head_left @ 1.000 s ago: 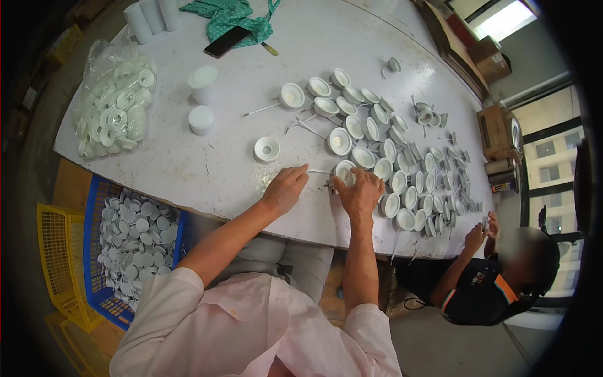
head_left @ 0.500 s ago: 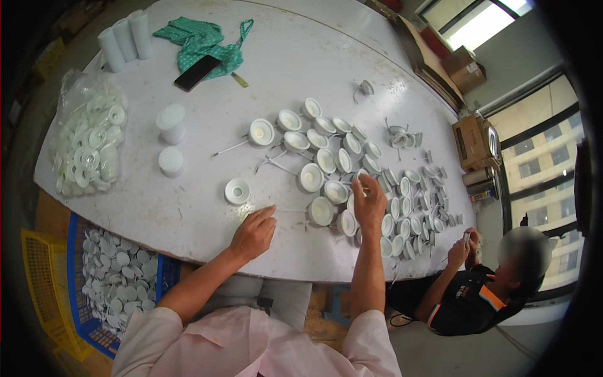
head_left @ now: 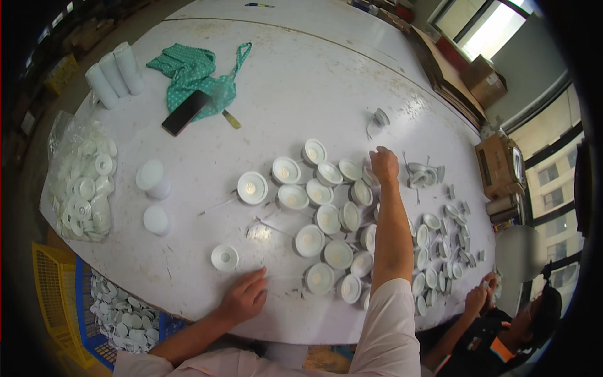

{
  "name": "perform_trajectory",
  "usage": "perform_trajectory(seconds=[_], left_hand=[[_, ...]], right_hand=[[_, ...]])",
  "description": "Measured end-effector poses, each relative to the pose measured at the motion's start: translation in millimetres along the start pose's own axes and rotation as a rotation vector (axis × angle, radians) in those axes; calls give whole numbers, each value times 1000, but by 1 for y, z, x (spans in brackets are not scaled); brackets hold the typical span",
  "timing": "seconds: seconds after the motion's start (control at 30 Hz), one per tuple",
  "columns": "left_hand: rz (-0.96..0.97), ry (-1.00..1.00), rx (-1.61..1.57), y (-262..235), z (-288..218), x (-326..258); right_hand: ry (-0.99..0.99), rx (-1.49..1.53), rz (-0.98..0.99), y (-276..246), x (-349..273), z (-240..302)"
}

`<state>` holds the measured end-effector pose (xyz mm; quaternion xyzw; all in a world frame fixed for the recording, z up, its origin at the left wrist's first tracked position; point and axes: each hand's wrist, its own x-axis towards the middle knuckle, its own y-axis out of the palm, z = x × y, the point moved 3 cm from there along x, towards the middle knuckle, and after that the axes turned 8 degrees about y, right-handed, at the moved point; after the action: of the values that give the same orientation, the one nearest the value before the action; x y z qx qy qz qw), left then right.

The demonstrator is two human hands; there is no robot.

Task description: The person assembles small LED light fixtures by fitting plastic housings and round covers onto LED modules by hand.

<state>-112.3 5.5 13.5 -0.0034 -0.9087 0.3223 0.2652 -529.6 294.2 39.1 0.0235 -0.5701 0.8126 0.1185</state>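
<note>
My right hand is stretched far over the table at the upper edge of a cluster of white round downlights. Its fingers are curled; whether something is inside them is hidden. Just beyond it, a single downlight lies tilted on its side. My left hand rests on the near part of the table with fingers loosely extended and nothing in them. Close to it sits a white ring-shaped housing. Most of the clustered downlights face up, with thin leads trailing from some. My right forearm covers part of the cluster.
A plastic bag of white rings, stacked white discs and white cylinders occupy the left. A phone lies on green dotted cloth. A blue crate holds white parts. Another person works at the right.
My right hand has left the middle of the downlights and reached farther away across the table. My left hand stays beside the ring-shaped housing. The whole view has shifted with my head.
</note>
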Motion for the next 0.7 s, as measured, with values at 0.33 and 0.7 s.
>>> perform_trajectory(seconds=[0.33,0.7], left_hand=[[60,-36,9,3,0,3],[57,1,60,3,1,2]], right_hand=[[99,-207,84,35,60,19],[171,-73,-17,23,61,27]])
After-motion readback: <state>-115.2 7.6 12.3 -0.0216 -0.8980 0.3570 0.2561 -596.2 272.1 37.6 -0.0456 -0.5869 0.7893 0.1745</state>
